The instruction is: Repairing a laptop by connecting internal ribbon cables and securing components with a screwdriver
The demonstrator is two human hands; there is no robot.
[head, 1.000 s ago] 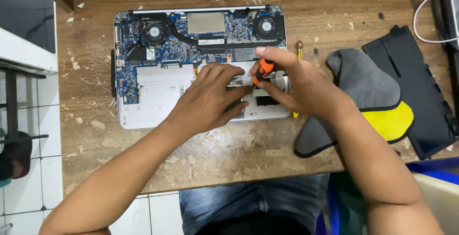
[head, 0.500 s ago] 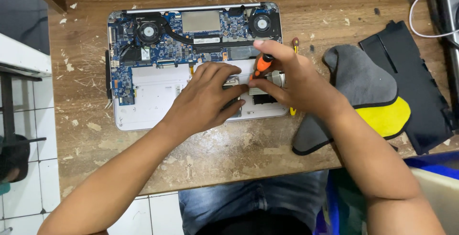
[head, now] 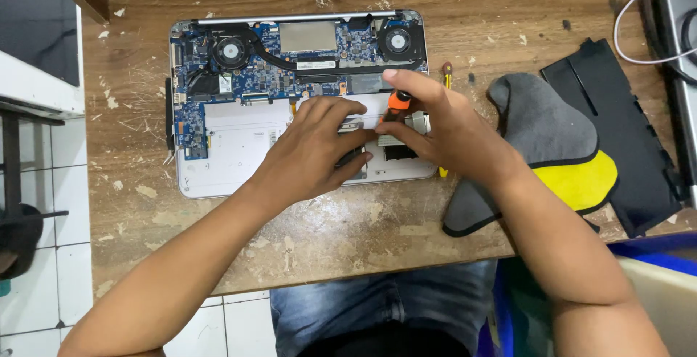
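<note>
Nearest us, our blue-jeaned lap [head: 377,306] sits under the worn wooden table [head: 327,248]. Our left hand [head: 319,150] lies flat on the opened silver laptop [head: 239,146], fingers [head: 341,114] pressed together. Just beside it, our right hand [head: 435,128] pinches a small orange-handled screwdriver [head: 398,103] upright over the laptop's right half (tip hidden). Farther right lie a grey-and-yellow cloth [head: 552,146] and a flat black panel [head: 624,132].

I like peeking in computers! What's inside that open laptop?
Inside the open laptop you can see a blue circuit board, two round fans and a pale empty bay. The left hand and right hand cover the middle.
</note>
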